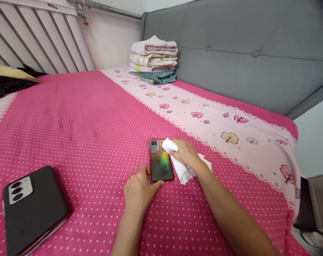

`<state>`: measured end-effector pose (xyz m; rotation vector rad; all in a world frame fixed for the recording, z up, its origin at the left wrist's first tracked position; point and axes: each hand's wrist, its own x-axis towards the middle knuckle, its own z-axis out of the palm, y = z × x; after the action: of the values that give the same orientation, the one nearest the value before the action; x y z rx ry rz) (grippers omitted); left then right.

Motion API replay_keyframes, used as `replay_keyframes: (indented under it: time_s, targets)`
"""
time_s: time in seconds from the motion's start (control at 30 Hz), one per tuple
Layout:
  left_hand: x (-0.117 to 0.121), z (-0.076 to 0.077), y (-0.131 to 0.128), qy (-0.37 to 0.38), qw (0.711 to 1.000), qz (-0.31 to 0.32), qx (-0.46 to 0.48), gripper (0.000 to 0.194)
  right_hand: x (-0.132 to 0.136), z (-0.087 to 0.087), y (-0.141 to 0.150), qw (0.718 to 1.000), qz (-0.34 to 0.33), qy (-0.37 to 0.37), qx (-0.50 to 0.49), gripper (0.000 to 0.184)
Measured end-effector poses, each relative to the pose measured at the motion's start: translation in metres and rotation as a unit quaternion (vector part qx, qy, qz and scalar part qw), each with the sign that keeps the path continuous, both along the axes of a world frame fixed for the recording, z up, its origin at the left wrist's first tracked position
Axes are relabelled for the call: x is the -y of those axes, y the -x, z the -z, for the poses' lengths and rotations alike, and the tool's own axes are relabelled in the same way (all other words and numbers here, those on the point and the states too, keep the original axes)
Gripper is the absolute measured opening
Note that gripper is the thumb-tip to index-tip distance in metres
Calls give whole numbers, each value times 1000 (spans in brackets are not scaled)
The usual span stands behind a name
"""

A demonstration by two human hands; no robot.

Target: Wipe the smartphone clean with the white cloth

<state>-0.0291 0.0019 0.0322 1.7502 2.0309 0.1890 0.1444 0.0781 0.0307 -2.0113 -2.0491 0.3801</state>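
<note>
A smartphone (161, 167) lies back side up on the pink dotted bedsheet, with a rainbow sheen across its glossy back. My left hand (140, 185) grips its lower left corner, fingers along the side and thumb at the bottom edge. In my right hand (185, 151) is a bunched white cloth (181, 170), pressed against the phone's upper right side. Part of the cloth hangs down beside the phone, and another part shows behind my wrist. The phone's camera area is partly blurred out.
A larger black phone (38, 209) lies at the lower left. Folded bedding (154, 58) is stacked against the grey headboard (231, 49). Dark and yellow fabric (12, 78) lies at the far left, near a white radiator (38, 35). The bed's edge (297, 199) drops off on the right.
</note>
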Motion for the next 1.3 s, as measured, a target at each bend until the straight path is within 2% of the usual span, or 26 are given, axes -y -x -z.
replay_keyframes:
  time_s: [1.3]
  targets:
    - [1, 2, 1, -3, 1000, 5, -5, 31, 1, 1, 0, 1000, -6, -9, -6, 49]
